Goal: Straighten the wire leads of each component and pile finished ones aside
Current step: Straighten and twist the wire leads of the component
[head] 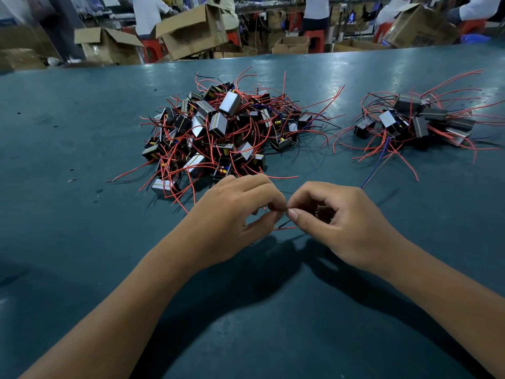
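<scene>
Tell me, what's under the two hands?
Under the left hand and right hand, thin red and black wire leads poke out above the green table. The fingers cover any component body.

Large pile (pixel 218 132) of black components with tangled red leads sits mid-way across the teal table (pixel 82 242); smaller pile (pixel 418 121) lies well to its right. Near side of the large pile: left hand (pixel 235 214) and right hand (pixel 336 220) meet fingertip to fingertip, each pinching a thin wire (pixel 284 228). Component body probably hidden under the hands.
</scene>
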`<act>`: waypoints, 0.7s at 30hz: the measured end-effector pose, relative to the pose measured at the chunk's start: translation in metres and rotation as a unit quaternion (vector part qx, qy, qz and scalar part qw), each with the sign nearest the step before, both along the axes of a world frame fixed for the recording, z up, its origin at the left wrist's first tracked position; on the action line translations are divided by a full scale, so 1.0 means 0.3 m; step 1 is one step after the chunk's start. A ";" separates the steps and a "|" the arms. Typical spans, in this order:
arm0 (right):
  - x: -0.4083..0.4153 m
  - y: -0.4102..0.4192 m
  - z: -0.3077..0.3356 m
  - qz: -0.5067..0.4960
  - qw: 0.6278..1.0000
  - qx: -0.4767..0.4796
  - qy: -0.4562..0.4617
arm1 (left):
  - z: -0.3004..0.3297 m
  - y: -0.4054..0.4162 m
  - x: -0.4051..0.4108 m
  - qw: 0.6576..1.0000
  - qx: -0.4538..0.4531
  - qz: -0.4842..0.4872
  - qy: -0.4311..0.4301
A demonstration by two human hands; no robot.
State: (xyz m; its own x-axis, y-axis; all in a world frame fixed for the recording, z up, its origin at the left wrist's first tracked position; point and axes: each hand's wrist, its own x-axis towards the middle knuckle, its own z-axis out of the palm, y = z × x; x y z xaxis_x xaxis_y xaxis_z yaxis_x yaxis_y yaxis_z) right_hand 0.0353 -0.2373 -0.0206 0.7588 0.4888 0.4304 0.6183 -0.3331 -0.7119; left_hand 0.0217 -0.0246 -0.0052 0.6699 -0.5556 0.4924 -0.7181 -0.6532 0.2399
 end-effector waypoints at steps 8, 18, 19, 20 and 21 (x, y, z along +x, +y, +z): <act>-0.009 0.005 0.000 -0.031 0.999 0.007 -0.024 | 0.012 -0.022 -0.024 0.999 -0.023 0.038 0.023; -0.019 0.014 0.002 -0.046 0.985 -0.056 -0.154 | 0.024 -0.041 -0.040 0.927 -0.228 0.074 0.288; -0.019 0.015 0.001 -0.043 0.989 -0.047 -0.134 | 0.025 -0.040 -0.041 0.937 -0.213 0.070 0.267; -0.019 0.015 0.001 -0.039 0.992 -0.036 -0.116 | 0.025 -0.038 -0.042 0.943 -0.204 0.064 0.253; -0.018 0.015 0.002 -0.037 0.994 -0.025 -0.101 | 0.024 -0.038 -0.042 0.948 -0.197 0.062 0.241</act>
